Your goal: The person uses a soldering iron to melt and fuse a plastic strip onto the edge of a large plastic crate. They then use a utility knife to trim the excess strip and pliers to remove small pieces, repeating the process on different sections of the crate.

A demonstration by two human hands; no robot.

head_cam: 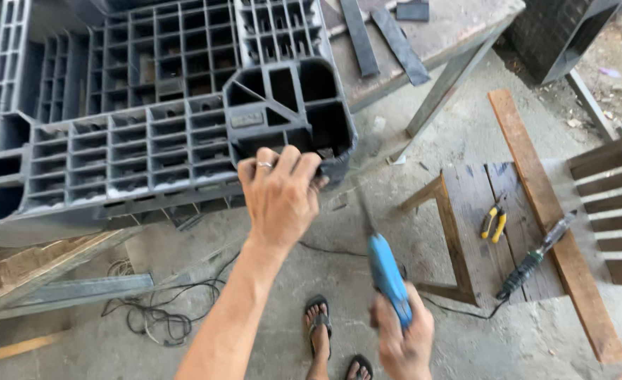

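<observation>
1. At far left, a rusty length of grey angle-iron steel (pixel 78 290) lay on the concrete floor (pixel 290 232) beside a loose tangle of thin black cable (pixel 157 318), apparently set down out of the way of my feet.

2. Above them, the large grey moulded-plastic pallet (pixel 135 119), underside ribs facing me, rested across the workbench, its blocky corner foot jutting past the edge where I could reach it.

3. My left hand (pixel 280 193), a ring on one finger, was closed over the lower rim of that corner foot, fingers curled onto the plastic, seemingly to steady the pallet.

4. My sandalled feet (pixel 328 338) stood on the concrete just below.

5. My right hand (pixel 402 341) was wrapped tight round the grip of a blue handheld power tool (pixel 388 278), held low and tilted up towards the pallet corner, clear of it; motion blur hid the tool's working end.

6. To the right, a weathered wooden stool (pixel 469 211) served as a side table: yellow-handled pliers (pixel 492 225) and a dark-handled corded soldering-type tool (pixel 532 260) lay on top, near at hand.

7. A long reddish wooden plank (pixel 543 204) lay along the stool's right side.
</observation>
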